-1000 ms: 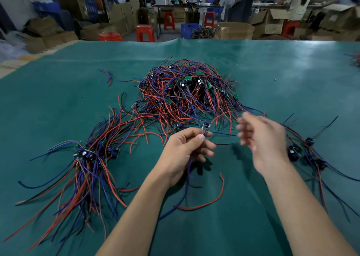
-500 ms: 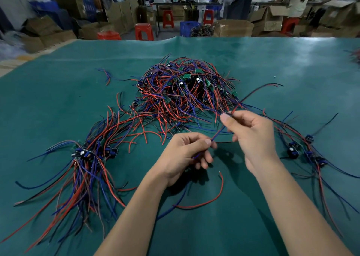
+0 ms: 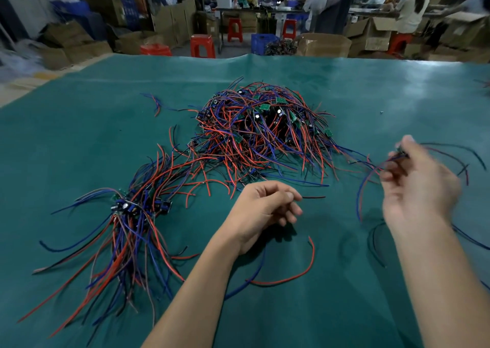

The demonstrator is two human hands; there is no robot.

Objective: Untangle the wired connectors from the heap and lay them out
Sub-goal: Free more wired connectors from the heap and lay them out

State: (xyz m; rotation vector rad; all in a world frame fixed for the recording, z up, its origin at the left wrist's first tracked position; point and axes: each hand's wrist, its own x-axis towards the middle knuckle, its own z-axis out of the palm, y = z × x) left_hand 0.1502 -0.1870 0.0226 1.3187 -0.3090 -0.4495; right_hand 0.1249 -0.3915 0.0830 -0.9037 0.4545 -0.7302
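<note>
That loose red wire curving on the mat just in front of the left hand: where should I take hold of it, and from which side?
Probably pinch the loose red wire near its upturned end beside the left hand, coming straight down from above. It lies flat in an open arc on the green mat; only its lower left end nears a blue wire, while that end is apart from everything and nearest the hand.

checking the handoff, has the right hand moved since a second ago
Yes. The right hand has swung out to the right, away from the tangled heap and the left hand, carrying a wired connector with it.
</note>
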